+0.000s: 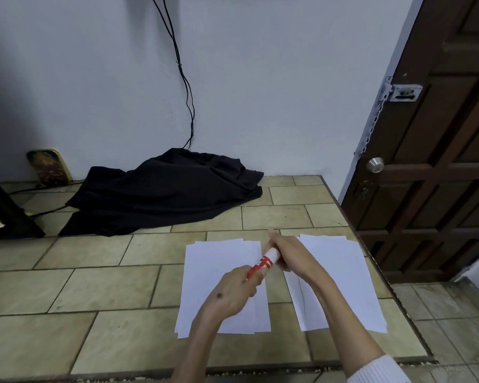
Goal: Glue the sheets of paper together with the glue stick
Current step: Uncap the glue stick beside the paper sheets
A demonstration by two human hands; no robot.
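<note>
Two stacks of white paper lie on the tiled surface: a left stack and a right stack. Above the left stack's right edge I hold a red and white glue stick tilted up to the right. My left hand grips its red lower end. My right hand grips the white upper end, fingers wrapped round it. Whether the cap is on or off is hidden by my right hand.
A black cloth is heaped at the back against the wall, under hanging black cables. The tiled surface ends at an edge on the right, beside a dark wooden door. A dark object stands far left.
</note>
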